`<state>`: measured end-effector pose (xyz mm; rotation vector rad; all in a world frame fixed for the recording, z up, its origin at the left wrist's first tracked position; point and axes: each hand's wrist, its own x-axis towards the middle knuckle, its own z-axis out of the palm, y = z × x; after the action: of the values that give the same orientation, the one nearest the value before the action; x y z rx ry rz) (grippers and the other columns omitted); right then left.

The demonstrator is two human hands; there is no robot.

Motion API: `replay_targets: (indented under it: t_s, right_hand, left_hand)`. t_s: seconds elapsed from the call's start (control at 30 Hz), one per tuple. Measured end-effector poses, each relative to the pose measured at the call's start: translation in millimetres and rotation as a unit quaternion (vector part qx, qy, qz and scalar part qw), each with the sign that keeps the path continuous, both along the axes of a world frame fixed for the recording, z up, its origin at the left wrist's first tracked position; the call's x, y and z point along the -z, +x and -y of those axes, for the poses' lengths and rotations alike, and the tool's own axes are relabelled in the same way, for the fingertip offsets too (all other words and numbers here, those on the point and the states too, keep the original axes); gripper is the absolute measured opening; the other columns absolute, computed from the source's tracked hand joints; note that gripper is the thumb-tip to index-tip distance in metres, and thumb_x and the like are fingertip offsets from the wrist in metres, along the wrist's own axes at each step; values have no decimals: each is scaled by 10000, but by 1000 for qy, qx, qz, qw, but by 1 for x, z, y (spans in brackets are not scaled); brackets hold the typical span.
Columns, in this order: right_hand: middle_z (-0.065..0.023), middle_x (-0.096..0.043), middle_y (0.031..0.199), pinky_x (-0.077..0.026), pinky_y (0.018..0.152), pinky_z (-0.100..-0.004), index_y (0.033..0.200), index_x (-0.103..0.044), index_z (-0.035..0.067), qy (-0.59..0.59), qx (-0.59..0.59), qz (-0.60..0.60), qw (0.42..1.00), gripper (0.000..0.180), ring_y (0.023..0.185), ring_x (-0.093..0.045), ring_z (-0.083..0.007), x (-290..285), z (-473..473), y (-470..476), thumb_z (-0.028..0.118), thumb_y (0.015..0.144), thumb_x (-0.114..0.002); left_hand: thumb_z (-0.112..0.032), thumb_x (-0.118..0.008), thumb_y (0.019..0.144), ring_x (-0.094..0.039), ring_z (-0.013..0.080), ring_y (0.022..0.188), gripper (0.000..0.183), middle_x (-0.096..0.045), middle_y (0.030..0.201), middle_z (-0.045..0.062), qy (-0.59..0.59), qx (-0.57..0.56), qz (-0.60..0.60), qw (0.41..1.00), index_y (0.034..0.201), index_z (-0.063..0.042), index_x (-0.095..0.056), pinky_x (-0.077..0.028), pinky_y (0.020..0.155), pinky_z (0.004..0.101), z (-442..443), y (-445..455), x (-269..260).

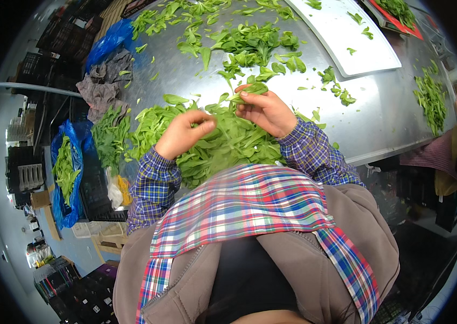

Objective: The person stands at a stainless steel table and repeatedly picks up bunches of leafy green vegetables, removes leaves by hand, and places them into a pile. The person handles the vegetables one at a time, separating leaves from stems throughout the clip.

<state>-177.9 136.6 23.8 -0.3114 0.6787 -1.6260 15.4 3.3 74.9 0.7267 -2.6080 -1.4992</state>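
Observation:
My right hand (pixel 267 111) pinches a small bunch of green leaves (pixel 248 92) between thumb and fingers, above the steel table. To its left, my left hand (pixel 188 131) is curled, its thumb close to the bent index finger. Blur at the fingertips and the turned-in palm hide whether anything is in it. Below both hands lies a large heap of loose leafy greens (pixel 232 141), reaching up to the checked apron (pixel 240 202). Another pile of greens (pixel 252 42) lies farther up the table, beyond my right hand.
The metal table (pixel 151 85) bears scattered leaves. A white tray (pixel 358 48) lies at the upper right. A grey cloth (pixel 105 81) and blue plastic bag (pixel 111 40) are at the left. A leaf-filled blue bag (pixel 66 174) stands beside the table. Another person (pixel 451 150) is at the far right.

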Motion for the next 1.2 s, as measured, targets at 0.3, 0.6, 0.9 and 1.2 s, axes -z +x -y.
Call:
replay_targets:
  t_s: [0.3,0.6,0.9,1.2]
  right_hand:
    - [-102,-571,1037,-478,823,-345,1170,-520,4,-22,-79,130,988,280,872,-557,-177,-4,0,9,143,927,-528]
    - [-88,-572,1059,-473,847,-333,1240,-483,35,-35,-83,46,995,345,916,-564,-177,-11,-5,9,87,904,-538]
    - [-49,-570,930,-478,791,-309,1178,-519,17,-14,-27,24,999,292,821,-547,-135,-1,-5,5,65,891,-540]
    - [-41,-569,878,-473,743,-269,1162,-531,9,-14,-21,-52,998,300,778,-544,-127,-9,-5,9,91,876,-571]
  left_hand:
    - [-153,-642,862,-557,80,734,189,-622,841,-3,182,-88,-123,972,978,-11,-598,-455,683,225,-20,-30,5]
    - [-162,-626,877,-529,55,711,168,-603,826,-16,274,-114,-111,949,976,-28,-601,-435,643,207,-18,-25,8]
    - [-141,-615,860,-565,89,782,160,-621,876,15,177,154,21,972,966,-23,-628,-456,708,231,-9,-10,-3]
    - [-144,-609,881,-561,111,765,197,-610,905,39,180,-172,-175,953,1018,-8,-574,-476,666,265,-21,-26,1]
